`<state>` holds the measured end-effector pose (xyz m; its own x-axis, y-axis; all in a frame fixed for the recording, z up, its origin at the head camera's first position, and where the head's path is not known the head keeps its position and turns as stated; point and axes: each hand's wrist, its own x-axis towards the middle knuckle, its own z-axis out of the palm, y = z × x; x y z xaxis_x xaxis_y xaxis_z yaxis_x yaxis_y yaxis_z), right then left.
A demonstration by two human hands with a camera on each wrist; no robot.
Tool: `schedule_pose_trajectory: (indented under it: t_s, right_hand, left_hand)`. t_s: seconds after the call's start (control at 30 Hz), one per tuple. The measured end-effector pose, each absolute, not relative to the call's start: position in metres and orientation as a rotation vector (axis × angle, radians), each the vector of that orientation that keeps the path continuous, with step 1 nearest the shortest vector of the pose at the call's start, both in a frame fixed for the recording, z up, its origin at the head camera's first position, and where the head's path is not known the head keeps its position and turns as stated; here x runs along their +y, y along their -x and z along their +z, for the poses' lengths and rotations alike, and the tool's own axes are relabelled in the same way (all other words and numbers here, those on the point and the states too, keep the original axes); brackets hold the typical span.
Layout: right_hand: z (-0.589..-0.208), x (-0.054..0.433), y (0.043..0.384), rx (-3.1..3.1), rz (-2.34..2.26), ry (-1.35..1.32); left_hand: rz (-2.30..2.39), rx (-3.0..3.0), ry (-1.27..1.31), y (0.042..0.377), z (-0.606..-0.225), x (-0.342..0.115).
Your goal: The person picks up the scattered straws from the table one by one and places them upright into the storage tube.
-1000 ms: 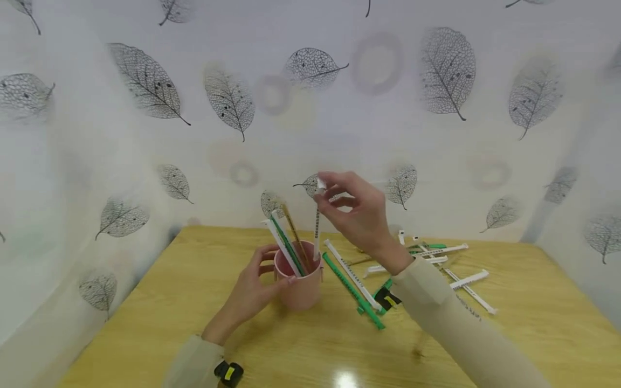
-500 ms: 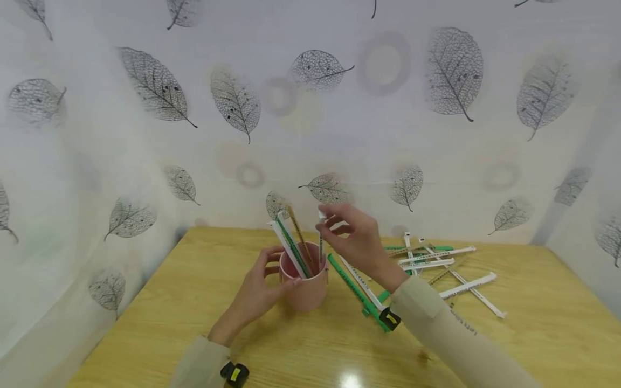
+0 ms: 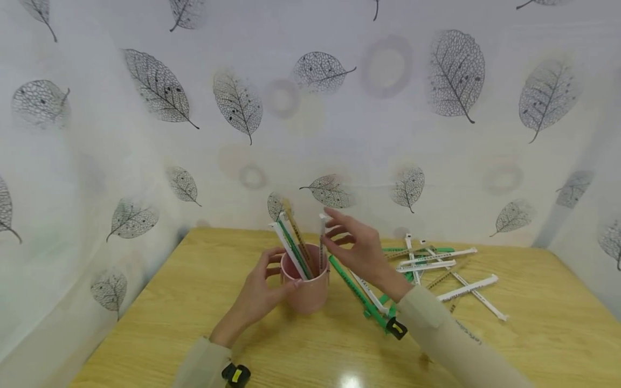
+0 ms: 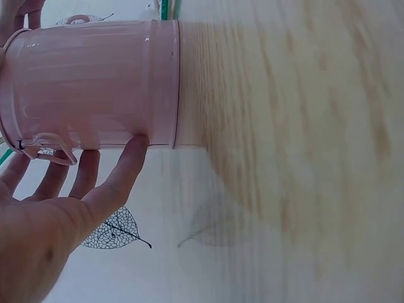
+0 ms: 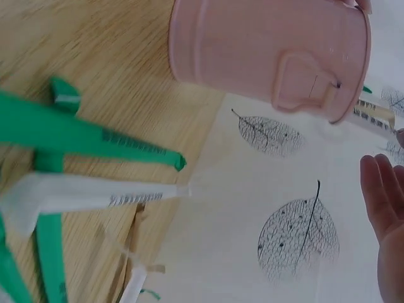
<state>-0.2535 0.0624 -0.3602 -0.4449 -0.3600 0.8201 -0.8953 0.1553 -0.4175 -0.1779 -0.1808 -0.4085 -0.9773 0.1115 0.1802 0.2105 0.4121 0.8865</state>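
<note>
A pink cup (image 3: 305,297) with small side handles stands upright on the table. My left hand (image 3: 258,292) holds it from the left, thumb at the front rim and fingers against the side, as the left wrist view shows on the cup's wall (image 4: 95,82). Inside lean a white wrapped straw (image 3: 287,249), a green one (image 3: 297,247) and a brown one (image 3: 296,231). Another white wrapped straw (image 3: 322,230) is upright at the right of the cup. My right hand (image 3: 358,248) is right beside its top, fingers extended and spread from the thumb; any light contact is unclear.
Just right of the cup lie a green straw (image 3: 356,291) and a white one (image 3: 371,293). Farther right, several white, green and brown straws (image 3: 466,287) cross in a loose pile on the wooden table (image 3: 170,307). A leaf-patterned cloth (image 3: 339,129) hangs behind.
My right hand has lowered the white straw into the cup, and its fingers have since loosened from the top. The left hand stays on the cup. The view has shifted slightly.
</note>
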Motion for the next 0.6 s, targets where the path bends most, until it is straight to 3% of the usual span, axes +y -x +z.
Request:
schedule_pose_trajectory:
  t_s: [0.2, 0.6]
  right_hand:
    - [-0.366, 0.101, 0.259, -2.068, 1.14, -1.199]
    - [-0.382, 0.168, 0.263, -2.934, 0.436, -1.196]
  left_hand:
    - [-1.618, -2.56, 0.299, 0.177, -0.409, -0.18]
    - [-1.614, -2.576, 0.278, 0.177, -0.409, -0.181]
